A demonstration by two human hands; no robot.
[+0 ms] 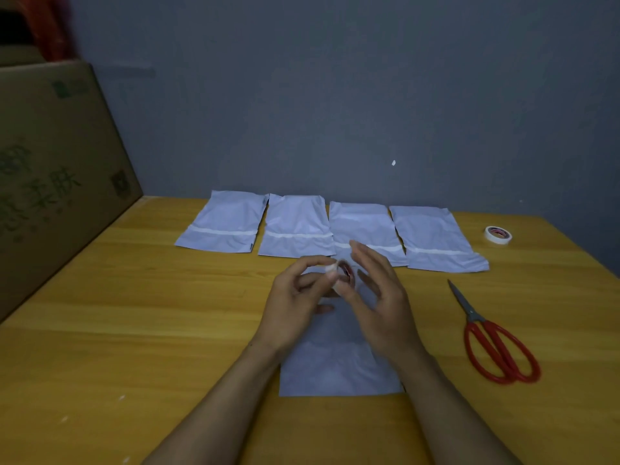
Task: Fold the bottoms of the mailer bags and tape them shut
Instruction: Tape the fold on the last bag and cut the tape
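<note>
Head view, left hand [295,297] pinching tape roll [345,276]

Pale bluish-white mailer bags [221,216], white tape strips [223,232]; red-handled scissors [473,315]; yellow wood-grain table [134,313]; grey wall [335,95]; brown green-printed box [50,146].

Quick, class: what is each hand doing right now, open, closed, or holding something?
Left hand: closed, pinching the tape roll at its loose end.
Right hand: holding the same tape roll between thumb and fingers.
</note>
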